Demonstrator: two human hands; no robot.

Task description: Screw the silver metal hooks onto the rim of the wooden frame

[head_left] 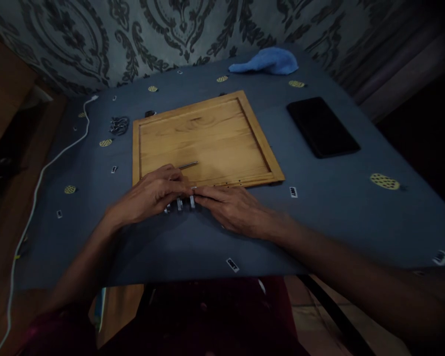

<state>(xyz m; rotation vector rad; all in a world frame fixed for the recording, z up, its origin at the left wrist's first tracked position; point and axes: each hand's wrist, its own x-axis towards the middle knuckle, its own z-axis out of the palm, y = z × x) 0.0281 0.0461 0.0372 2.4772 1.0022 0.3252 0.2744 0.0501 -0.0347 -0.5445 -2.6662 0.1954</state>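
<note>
A shallow wooden tray [259,136] lies on the blue table cloth [337,217]. A thin metal rod [188,165] rests on its near part. My left hand [152,195] and my right hand [233,207] meet at the tray's near edge, fingers curled and pressed together over several small shiny metal pieces [180,203] on the cloth. The fingertips pinch at those pieces; how they are gripped is partly hidden.
A black phone [322,126] lies right of the tray. A blue cloth [267,62] sits at the far edge. A bunch of metal hardware [118,125] lies left of the tray, and a white cable [59,158] runs along the left side. Patterned wall behind.
</note>
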